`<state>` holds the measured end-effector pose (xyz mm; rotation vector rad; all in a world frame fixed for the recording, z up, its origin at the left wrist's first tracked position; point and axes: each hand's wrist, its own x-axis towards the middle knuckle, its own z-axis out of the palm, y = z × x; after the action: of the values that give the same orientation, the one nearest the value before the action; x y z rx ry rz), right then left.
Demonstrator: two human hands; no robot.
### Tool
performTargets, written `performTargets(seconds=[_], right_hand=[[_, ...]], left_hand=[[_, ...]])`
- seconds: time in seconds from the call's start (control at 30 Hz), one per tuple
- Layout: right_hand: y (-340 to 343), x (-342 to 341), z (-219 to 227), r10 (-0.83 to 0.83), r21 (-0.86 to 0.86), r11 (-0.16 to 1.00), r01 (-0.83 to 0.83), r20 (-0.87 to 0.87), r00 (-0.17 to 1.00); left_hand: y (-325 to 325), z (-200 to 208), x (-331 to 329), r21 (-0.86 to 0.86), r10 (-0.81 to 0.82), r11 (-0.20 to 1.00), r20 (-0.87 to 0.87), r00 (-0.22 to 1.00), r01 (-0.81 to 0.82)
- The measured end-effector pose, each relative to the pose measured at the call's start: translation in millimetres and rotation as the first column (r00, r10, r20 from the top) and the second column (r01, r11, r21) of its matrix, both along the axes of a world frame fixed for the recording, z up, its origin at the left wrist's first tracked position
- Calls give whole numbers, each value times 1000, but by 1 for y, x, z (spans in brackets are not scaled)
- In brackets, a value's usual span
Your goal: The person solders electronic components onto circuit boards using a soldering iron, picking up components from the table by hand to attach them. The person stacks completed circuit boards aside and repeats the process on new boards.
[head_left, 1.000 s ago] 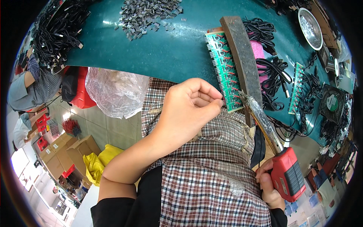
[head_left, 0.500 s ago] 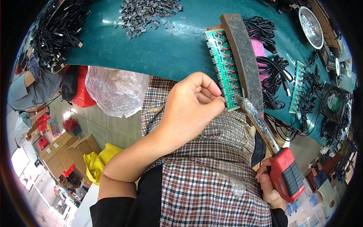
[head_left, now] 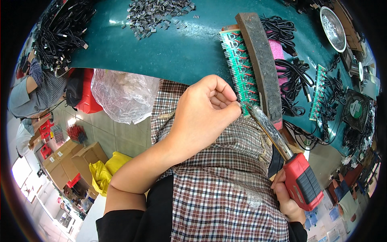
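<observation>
A soldering iron [head_left: 302,181] with a red and black handle is gripped in my right hand [head_left: 291,203]. Its metal barrel slants up and left, and the tip meets the near end of a green circuit board strip [head_left: 240,68]. Pins line the board's left edge, and short red and black wires run along it. My left hand [head_left: 209,111] is closed at the board's near left corner, thumb and forefinger pinched together. Whatever lies between those fingertips is too small to make out. Against the board's right side rests a long dark bar [head_left: 260,60].
Small black and silver parts [head_left: 155,16] lie heaped on the green tabletop [head_left: 109,40]. Bundled black cables [head_left: 60,36] fill the far left; more coils [head_left: 292,74] lie right of the bar. Another circuit board strip [head_left: 317,92], a metal bowl [head_left: 333,29] and a fan [head_left: 356,109] are further right.
The soldering iron has shifted slightly up and left, its tip now closer to my left fingertips at the board's pin edge. My left hand has barely moved.
</observation>
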<state>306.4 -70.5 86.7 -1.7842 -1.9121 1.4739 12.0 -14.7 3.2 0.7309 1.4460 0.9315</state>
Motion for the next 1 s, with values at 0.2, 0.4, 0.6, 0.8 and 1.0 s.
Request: performTargets(seconds=[0.2,0.4,0.6,0.8,1.0], right_hand=[[5,-5,4,-12,-49,999,13,20,1000],[7,-5,2,15,-51,999,-16,-24,1000],[0,-4,2,8,31,999,-10,59,998],[2,1,-1,96,52,994,-95,-7,995],[-1,0,-3,45,44,998,-44,-28,999]], left_hand=[[1,0,0,3,-2,1000,-7,1000,2],[1,1,2,4,8,1000,-11,1000,-8],[1,-1,2,-8,40,999,-4,999,-40],[1,-1,2,-9,33,999,-22,999,-33],[0,-1,3,-10,38,999,-26,999,-38]])
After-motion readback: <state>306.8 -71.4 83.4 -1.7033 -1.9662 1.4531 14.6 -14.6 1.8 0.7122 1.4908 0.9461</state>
